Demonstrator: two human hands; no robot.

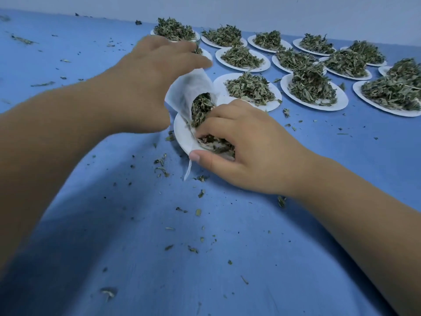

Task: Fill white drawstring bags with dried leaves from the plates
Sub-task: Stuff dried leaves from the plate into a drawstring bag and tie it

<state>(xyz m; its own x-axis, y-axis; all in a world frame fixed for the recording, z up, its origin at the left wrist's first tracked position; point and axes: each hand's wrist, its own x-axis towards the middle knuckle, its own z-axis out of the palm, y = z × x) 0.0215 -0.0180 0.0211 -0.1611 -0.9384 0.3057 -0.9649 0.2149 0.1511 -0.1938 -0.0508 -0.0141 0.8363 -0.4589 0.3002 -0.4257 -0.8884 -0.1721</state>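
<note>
well, crinkly leaves (201,108) (gauzy white bag (187,88))

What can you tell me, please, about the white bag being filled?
The white bag is thin, slightly see-through fabric, tilted with its open mouth towards the near plate. The left hand holds its upper edge; the right hand grips dried leaves at the mouth. It is partly full, and a drawstring trails below it.
</note>
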